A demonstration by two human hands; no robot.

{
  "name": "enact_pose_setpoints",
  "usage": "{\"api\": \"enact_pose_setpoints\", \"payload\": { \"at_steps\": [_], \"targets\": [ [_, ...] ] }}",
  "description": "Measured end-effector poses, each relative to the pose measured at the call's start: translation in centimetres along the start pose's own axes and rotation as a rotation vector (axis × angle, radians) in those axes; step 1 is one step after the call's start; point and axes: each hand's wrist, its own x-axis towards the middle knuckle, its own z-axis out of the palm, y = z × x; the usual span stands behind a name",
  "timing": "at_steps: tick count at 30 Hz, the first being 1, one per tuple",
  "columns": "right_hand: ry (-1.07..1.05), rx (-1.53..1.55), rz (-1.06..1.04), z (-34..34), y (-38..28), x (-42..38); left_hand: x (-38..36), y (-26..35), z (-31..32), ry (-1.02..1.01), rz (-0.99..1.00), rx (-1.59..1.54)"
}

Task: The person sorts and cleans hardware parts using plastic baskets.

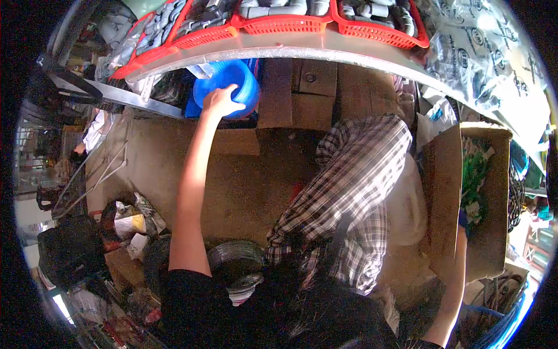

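My left hand [221, 103] reaches forward under the shelf edge, thumb and fingers spread apart at the blue plastic tub [247, 87]. The hand overlaps the tub's near side in this view. Off to the right, my right hand [462, 232] is at the open cardboard box [443, 198], its fingers hidden behind the box wall and a small dark blue patch. Inside that box lie green pieces [475, 174].
Red plastic baskets [285, 24] of grey fittings line the bench [279, 53] above. Printed plastic bags [471, 46] lie at its right. Brown cartons [314, 87] stand underneath. Plaid-covered legs [349, 174] fill the middle; a coil [235, 256] and scraps [131, 224] lie left.
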Motion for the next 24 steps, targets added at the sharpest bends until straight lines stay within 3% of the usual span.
{"api": "enact_pose_setpoints", "payload": {
  "at_steps": [1, 4, 5, 8, 9, 12, 14, 15, 16, 17, 18, 19, 24],
  "targets": [
    [-0.018, -0.053, 0.041, 0.5, 1.3, 0.4, 0.2, -0.3, -0.1, -0.008, 0.036, 0.014],
    [-0.090, -0.196, 0.148, 2.3, 4.6, 2.1, 1.6, -0.6, 1.3, 0.363, 0.106, -0.123],
    [-0.123, -0.238, 0.170, 2.9, 5.7, 2.3, 2.3, -1.1, 2.3, 0.445, 0.173, 0.067],
    [-0.225, -0.346, 0.214, 4.9, 8.0, 4.1, 4.4, -2.6, 5.4, 0.013, 0.134, -0.048],
    [-0.255, -0.377, 0.215, 5.6, 8.5, 4.8, 2.6, 0.0, 3.0, 0.005, 0.041, 0.068],
    [-0.356, -0.470, 0.200, 8.2, 10.5, 7.4, 3.5, -0.4, 3.8, -0.085, 0.043, -0.040],
    [-0.397, -0.530, 0.126, 10.0, 11.5, 10.9, 4.0, -1.9, 5.4, 0.100, 0.224, -0.216],
    [-0.385, -0.532, 0.098, 10.8, 11.8, 12.0, 3.2, -1.0, 4.4, 0.094, 0.144, -0.235],
    [-0.283, -0.478, 0.149, 11.0, 12.4, 11.7, 2.2, -0.7, 4.7, 0.301, 0.225, -0.381],
    [-0.315, -0.416, 0.228, 7.6, 8.1, 10.8, 0.4, 1.4, 3.4, 0.392, 0.213, -0.399],
    [-0.263, -0.380, 0.247, 6.7, 7.8, 10.1, -0.8, 2.1, 2.8, 0.383, 0.243, -0.495],
    [-0.247, -0.355, 0.234, 3.5, 4.3, 8.3, -0.8, 1.3, 3.7, 0.486, 0.393, -0.444],
    [-0.108, -0.354, 0.326, -0.8, 3.9, 5.3, -5.4, 3.0, 1.5, 0.571, 0.297, -0.252]
  ]
}}
